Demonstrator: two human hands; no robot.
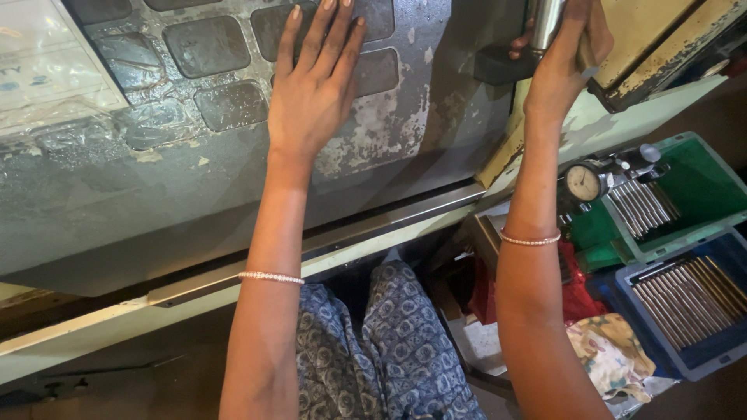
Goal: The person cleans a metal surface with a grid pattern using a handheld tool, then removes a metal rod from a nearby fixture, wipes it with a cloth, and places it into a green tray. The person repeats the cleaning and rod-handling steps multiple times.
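Note:
My left hand (pixel 311 85) lies flat, fingers spread, on a worn grey metal machine door (pixel 194 194) with dark square panels and flaking paint. My right hand (pixel 562 54) is wrapped around a shiny metal handle (pixel 547 22) at the door's right edge, beside a dark block (pixel 498 64). Both wrists wear thin bead bracelets. The fingertips of both hands are cut off by the top of the view.
A green tray (pixel 704 187) at the right holds a dial gauge (pixel 583 183) and metal rods. A blue tray (pixel 677 342) with several rods sits below it, next to a patterned cloth (pixel 611 354). My patterned trousers (pixel 389 350) show below the machine's cream ledge (pixel 78 334).

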